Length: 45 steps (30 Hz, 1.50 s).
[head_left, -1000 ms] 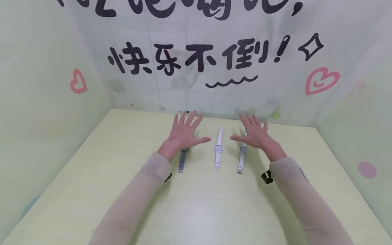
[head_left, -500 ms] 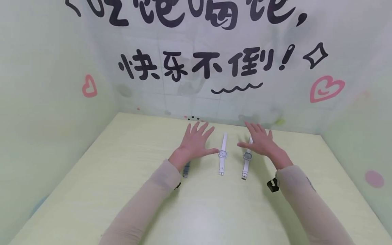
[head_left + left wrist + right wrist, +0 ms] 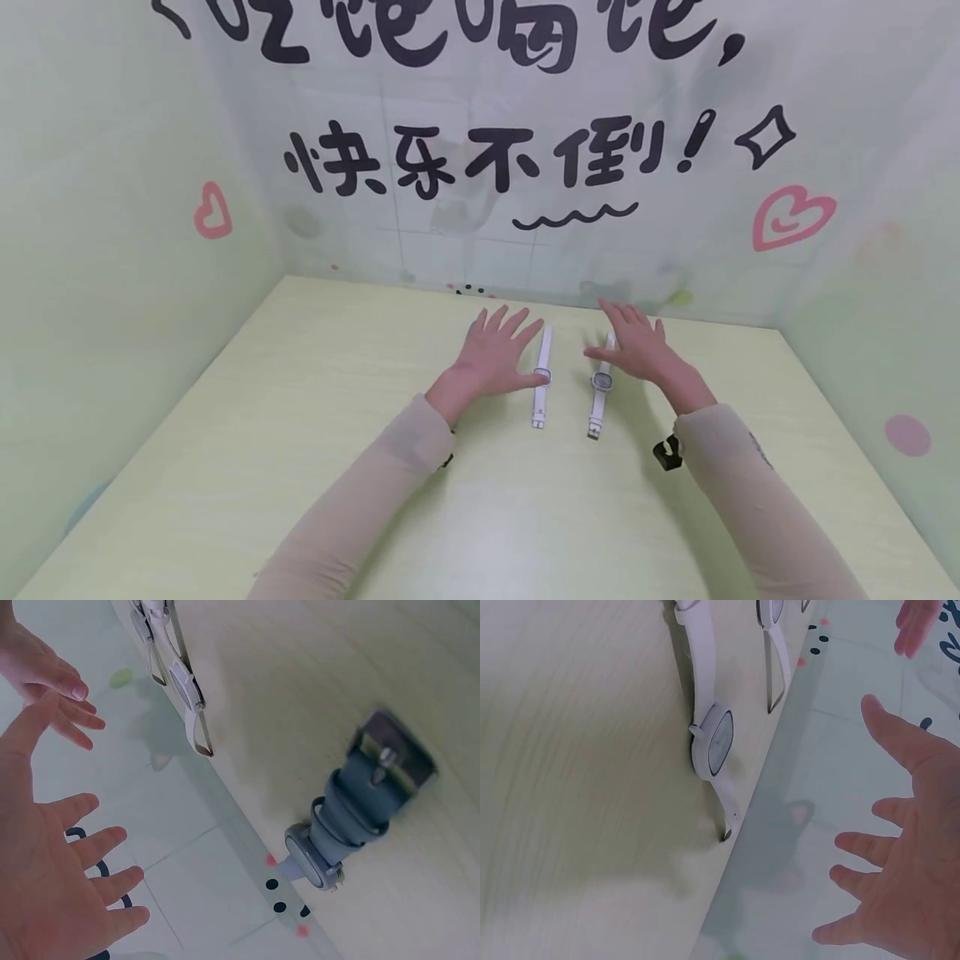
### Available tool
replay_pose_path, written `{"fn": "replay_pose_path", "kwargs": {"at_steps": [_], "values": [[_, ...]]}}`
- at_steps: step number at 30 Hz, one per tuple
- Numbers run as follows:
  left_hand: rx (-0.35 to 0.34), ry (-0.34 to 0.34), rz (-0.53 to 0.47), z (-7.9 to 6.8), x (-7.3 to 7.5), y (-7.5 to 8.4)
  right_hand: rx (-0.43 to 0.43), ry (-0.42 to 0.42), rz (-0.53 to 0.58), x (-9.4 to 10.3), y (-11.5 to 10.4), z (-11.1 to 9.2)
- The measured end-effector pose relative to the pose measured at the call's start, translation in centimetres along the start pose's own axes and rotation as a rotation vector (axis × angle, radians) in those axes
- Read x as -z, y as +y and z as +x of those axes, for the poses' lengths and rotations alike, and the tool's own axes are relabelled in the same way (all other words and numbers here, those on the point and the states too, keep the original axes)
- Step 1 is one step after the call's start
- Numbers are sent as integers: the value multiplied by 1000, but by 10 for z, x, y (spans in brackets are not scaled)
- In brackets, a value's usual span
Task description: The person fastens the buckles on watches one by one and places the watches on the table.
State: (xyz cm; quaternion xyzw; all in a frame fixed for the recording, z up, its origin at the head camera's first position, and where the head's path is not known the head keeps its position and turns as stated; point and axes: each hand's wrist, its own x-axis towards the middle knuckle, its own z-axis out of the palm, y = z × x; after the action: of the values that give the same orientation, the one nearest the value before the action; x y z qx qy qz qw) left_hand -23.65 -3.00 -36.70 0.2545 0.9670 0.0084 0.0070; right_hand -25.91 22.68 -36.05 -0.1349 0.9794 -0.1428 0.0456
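Fingers spread, my left hand (image 3: pixel 491 358) hovers above the table, its thumb overlapping the middle white wristwatch (image 3: pixel 539 407) in the head view. A blue-grey wristwatch (image 3: pixel 351 802) lies below that hand; the head view hides it, but the left wrist view shows its buckle, strap and case. My right hand (image 3: pixel 637 346), also spread, is over the upper strap of the right-hand white wristwatch (image 3: pixel 597 404). In the right wrist view that watch's dial (image 3: pixel 720 742) faces up, with a gap between it and the fingers. Neither hand holds anything.
The pale wooden table (image 3: pixel 337 417) ends at a printed backdrop (image 3: pixel 450 242) just beyond my fingertips. Light side panels stand left and right. A black strap piece (image 3: pixel 667 452) shows beneath my right cuff.
My left hand has shifted right, covering the blue-grey wristwatch and bringing its thumb across the middle white one. My right hand stays near the right watch. The head view has shifted slightly.
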Motion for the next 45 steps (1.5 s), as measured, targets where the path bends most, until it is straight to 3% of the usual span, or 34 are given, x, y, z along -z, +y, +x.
{"fn": "replay_pose_path", "kwargs": {"at_steps": [12, 26, 40, 45], "values": [[-39, -13, 33, -1, -7, 21, -3, -1, 28, -6, 4, -4], [-81, -43, 36, 2, -11, 40, 20, 11, -45, -5, 8, -4], [-136, -83, 35, 6, -20, 67, -27, -21, 66, -5, 20, -4], [-163, -91, 45, 6, -26, 74, -98, -40, 138, -11, 20, -1]]}}
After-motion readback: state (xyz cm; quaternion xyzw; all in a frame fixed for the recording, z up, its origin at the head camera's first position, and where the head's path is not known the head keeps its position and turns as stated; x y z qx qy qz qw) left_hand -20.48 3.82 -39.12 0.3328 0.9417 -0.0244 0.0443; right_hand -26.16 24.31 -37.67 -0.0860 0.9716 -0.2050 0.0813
